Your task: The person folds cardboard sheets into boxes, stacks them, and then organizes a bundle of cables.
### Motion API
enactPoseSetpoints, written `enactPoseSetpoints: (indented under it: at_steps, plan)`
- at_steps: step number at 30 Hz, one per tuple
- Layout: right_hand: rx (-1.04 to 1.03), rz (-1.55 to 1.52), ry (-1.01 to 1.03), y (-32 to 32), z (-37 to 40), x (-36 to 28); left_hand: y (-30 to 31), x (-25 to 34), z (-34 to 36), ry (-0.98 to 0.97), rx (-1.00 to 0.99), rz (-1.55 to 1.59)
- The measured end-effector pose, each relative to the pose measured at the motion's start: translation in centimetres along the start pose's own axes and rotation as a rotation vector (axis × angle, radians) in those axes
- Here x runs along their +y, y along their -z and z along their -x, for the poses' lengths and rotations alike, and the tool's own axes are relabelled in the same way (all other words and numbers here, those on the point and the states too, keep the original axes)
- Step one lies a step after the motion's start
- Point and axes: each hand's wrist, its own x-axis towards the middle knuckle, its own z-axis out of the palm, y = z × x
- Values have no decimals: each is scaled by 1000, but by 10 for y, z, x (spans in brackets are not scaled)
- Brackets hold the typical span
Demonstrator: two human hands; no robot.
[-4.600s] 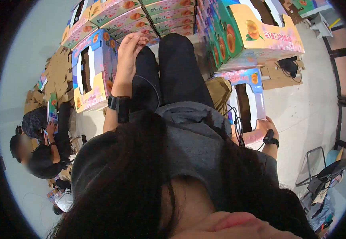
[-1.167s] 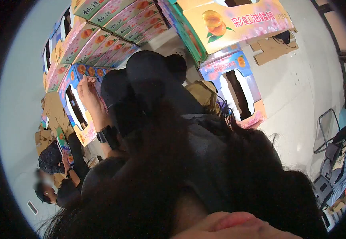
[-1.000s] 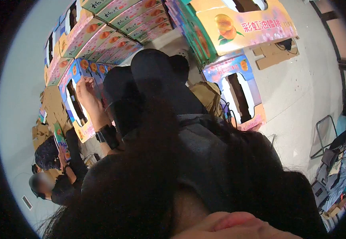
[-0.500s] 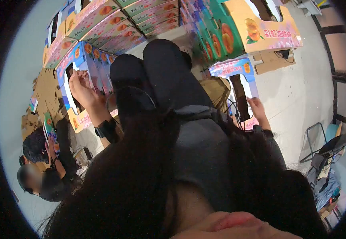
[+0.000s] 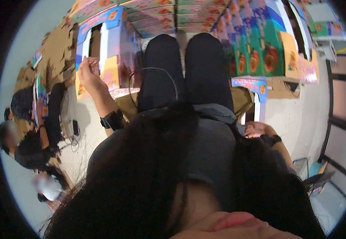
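My left hand [image 5: 90, 75] is raised beside a blue and peach-printed cardboard fruit box [image 5: 111, 71], in front of its lower flap. Its fingers are loosely bent and apart, with nothing visible in them. A dark band is around that wrist. My right hand [image 5: 256, 129] is low at my right side, by the lower end of another fruit box [image 5: 260, 99] with a blue printed edge. Its fingers are bent and blurred, so what they touch cannot be made out. My dark-clad legs [image 5: 163, 75] lie between the box stacks.
Stacked fruit boxes [image 5: 151, 18] stand ahead. Green and purple boxes [image 5: 256, 47] rise at right, with a yellow flap [image 5: 290, 59]. Flattened cardboard [image 5: 57, 51] leans at left. Other people [image 5: 33, 149] are at far left. A folding chair [image 5: 316, 179] stands at lower right.
The view has turned, and the boxes and my legs sit differently in it. My right hand has drawn back closer to my body; my left hand stays by the left box.
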Motion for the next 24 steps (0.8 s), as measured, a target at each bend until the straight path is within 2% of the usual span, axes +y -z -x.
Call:
enactPoseSetpoints:
  at_steps: [3, 5, 8, 11, 13, 15, 18, 20, 22, 23, 24]
  plan:
    - [-567, -403, 26, 23, -23, 15, 18, 19, 1, -11, 143, 2]
    - [-429, -178, 143, 18, -25, 6, 41, 21, -6, -77, 159, 62]
    - [-232, 327, 329, 3, -23, 2, 72, 21, -14, -92, 190, 68]
    - [-79, 845, 549, -8, -9, 0, 89, 23, -16, -15, 259, -40]
    - [-24, 991, 564, -7, 12, -3, 93, 27, -13, 49, 251, -153]
    - [27, 1004, 447, -8, 41, -12, 106, 22, -17, 102, 164, -240]
    - [155, 689, -5, -29, 115, -57, 112, 28, -11, 116, -46, -387]
    - [247, 673, 13, -55, 152, -91, 114, 27, -6, 115, -76, -528]
    - [222, 966, -32, -83, 177, -132, 124, 19, -6, 111, -126, -625]
    - [145, 1261, -89, -98, 188, -155, 127, 15, -5, 100, -124, -672]
    - [173, 1341, -25, -119, 195, -167, 126, 18, -3, 76, -117, -695]
